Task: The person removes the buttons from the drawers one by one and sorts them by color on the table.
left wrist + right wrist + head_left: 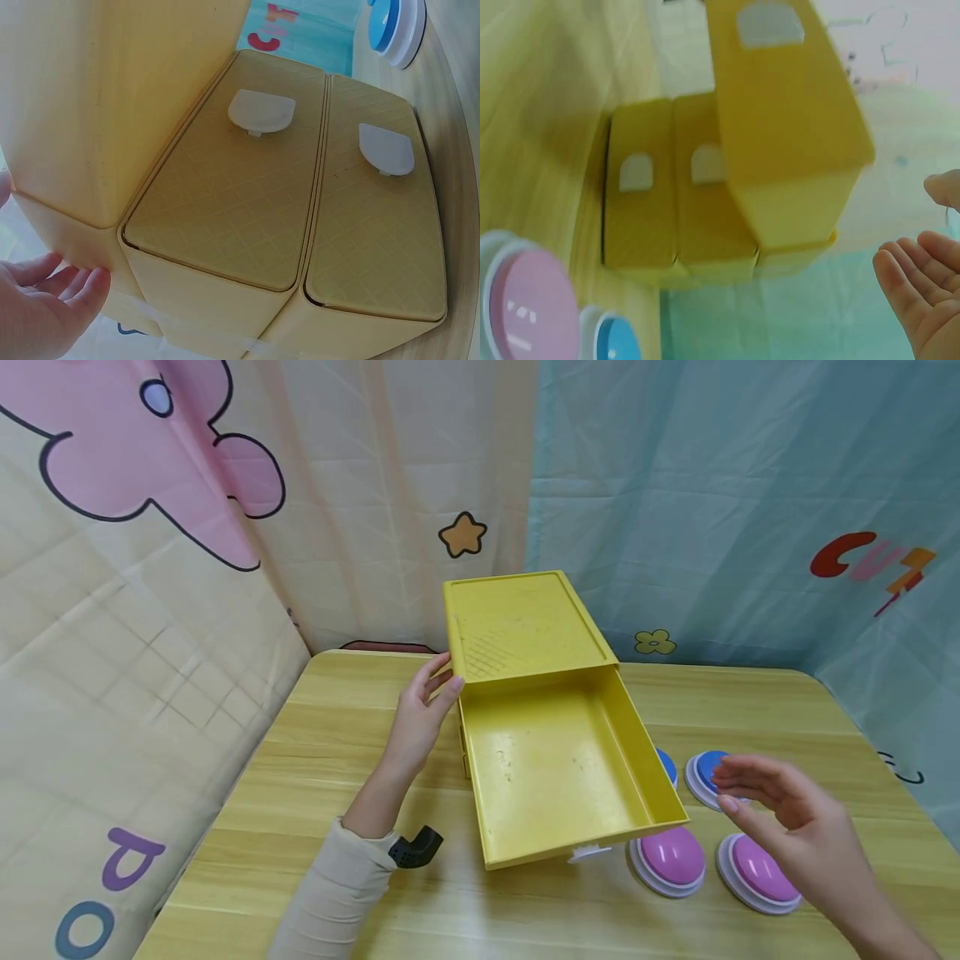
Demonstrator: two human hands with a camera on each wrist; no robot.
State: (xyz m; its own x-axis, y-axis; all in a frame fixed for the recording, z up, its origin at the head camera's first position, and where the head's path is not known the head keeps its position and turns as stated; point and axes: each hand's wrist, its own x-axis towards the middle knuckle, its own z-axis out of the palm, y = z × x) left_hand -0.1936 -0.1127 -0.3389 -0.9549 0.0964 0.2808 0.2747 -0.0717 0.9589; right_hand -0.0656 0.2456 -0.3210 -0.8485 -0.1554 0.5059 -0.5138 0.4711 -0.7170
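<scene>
A yellow plastic drawer cabinet (525,620) stands on the table, its top drawer (558,760) pulled far out toward me. Nothing lies inside that drawer, and a white pull tab (590,853) sticks out at its front. My left hand (417,720) rests against the cabinet's left side, thumb at the top edge by the drawer opening. In the left wrist view its fingertips lie along the side wall. Below, a middle drawer (217,187) and a bottom drawer (379,225) are closed. My right hand (806,831) is held in the air right of the drawer, fingers loosely bent, holding nothing.
Pink dome buttons (673,857) (767,870) on white bases sit right of the drawer, with blue ones (708,768) (666,766) behind them. The wooden table (300,785) backs onto printed curtains (360,527). A black device (417,848) sits on my left wrist.
</scene>
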